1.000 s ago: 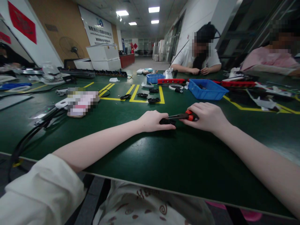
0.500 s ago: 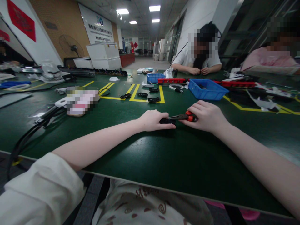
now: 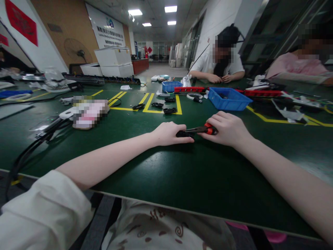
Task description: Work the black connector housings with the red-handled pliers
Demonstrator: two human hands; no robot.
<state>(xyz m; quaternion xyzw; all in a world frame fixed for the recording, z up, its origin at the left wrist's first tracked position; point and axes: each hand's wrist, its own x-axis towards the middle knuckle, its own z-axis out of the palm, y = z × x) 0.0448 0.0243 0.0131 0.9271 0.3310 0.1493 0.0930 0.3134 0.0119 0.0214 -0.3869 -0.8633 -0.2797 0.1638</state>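
Observation:
Between thumb and fingers, my left hand (image 3: 170,134) grips a small black part (image 3: 185,134) just above the green table. My right hand (image 3: 227,129) is closed round the orange-and-black handles of needle-nose pliers (image 3: 201,130). The pliers' long jaws point left and reach the top of the black part; whether they pinch anything there is too small to tell. Beyond my hands, several similar black parts, one of them here (image 3: 170,110), lie in and beside a yellow-taped rectangle.
A blue bin (image 3: 229,99) stands past my right hand, with a smaller blue bin (image 3: 171,86) and red strips (image 3: 189,89) farther back. At left lie a phone-like object (image 3: 90,114) and black cables (image 3: 39,139). Two people sit across the table at right.
The whole view has shifted very slightly. Both hands keep the same grip, and the pliers stay at the black part.

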